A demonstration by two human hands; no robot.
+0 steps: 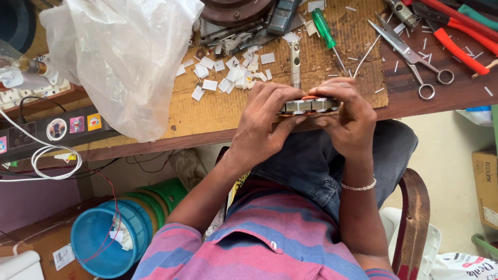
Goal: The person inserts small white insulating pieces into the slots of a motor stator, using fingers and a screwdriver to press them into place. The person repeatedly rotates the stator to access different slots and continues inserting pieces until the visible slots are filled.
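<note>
Both hands hold a small metal stator with grey laminations and copper-coloured winding, at the near edge of the wooden workbench. My left hand grips its left end, fingers curled over the top and thumb beneath. My right hand, a thin bracelet on the wrist, clasps the right end the same way. A metal tool shaft lies on the bench just beyond the stator.
Small white paper slips are scattered behind the hands. A green screwdriver, scissors and red-handled pliers lie at the right. A crumpled plastic bag and a power strip sit left. Stacked blue and green tubs stand below.
</note>
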